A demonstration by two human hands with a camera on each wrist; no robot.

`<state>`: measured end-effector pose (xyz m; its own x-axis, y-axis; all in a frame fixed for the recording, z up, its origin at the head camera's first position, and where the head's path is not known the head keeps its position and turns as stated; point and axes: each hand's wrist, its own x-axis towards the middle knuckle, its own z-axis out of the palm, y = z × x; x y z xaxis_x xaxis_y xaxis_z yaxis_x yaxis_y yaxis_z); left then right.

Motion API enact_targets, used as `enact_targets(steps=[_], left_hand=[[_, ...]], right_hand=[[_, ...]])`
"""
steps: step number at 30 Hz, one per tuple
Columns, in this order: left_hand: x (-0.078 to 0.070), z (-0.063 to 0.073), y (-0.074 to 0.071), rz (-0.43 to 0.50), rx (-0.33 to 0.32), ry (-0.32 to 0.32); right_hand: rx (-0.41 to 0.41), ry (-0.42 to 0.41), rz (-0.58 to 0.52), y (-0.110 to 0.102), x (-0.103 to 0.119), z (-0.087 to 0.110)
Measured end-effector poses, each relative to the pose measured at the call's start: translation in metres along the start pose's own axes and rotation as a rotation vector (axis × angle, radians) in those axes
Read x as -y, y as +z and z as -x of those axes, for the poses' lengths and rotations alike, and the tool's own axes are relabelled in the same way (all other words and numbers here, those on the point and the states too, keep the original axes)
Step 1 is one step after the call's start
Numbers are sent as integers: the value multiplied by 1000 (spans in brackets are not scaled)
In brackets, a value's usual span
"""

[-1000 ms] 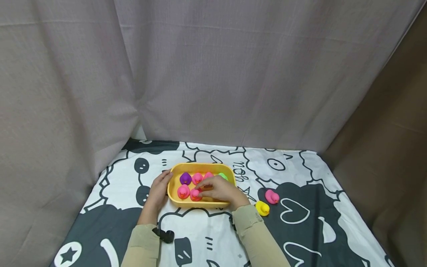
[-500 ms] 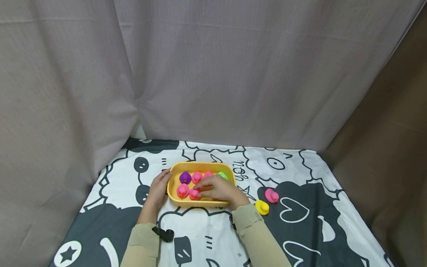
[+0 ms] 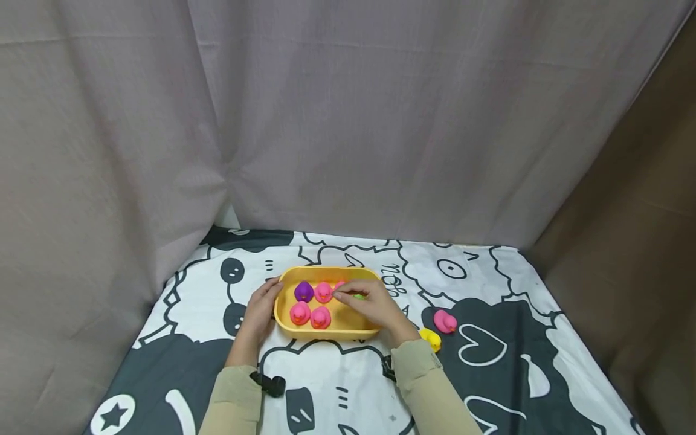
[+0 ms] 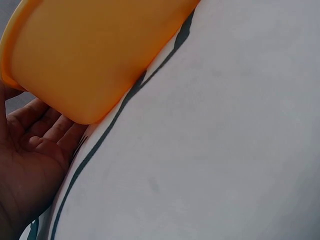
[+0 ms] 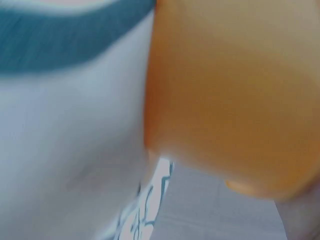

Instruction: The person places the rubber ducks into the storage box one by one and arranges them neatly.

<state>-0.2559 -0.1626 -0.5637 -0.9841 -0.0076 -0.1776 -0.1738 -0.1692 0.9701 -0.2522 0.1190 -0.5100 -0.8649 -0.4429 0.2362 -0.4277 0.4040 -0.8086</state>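
A yellow tray lies on the patterned cloth and holds several toy ducks: a purple duck, a pink duck beside it, and two pink ducks in the front row. My right hand hovers over the tray's right part, fingers stretched leftward, holding nothing that I can see. It half covers another pink duck and a green duck. My left hand rests with straight fingers against the tray's left end; its palm shows in the left wrist view. The right wrist view is a blur of the orange tray wall.
On the cloth right of the tray lie a loose pink duck and a yellow duck, the latter close to my right sleeve. Grey curtains close off the back and left; a brown panel stands on the right.
My right hand has let go of the front-row pink duck and moved back and to the right over the tray. The left hand stays at the tray's left end.
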Motion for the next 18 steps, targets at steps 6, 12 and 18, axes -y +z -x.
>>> enact_targets(steps=[6,12,18], left_hand=[[1,2,0,2,-4,1],[0,2,1,4,-20,-2],[1,1,1,17,-23,-2]], right_hand=[[-55,-23,49,-24,2,20],[-115,39,107,-62,-6,53],[-225,242,194,-107,-24,93]])
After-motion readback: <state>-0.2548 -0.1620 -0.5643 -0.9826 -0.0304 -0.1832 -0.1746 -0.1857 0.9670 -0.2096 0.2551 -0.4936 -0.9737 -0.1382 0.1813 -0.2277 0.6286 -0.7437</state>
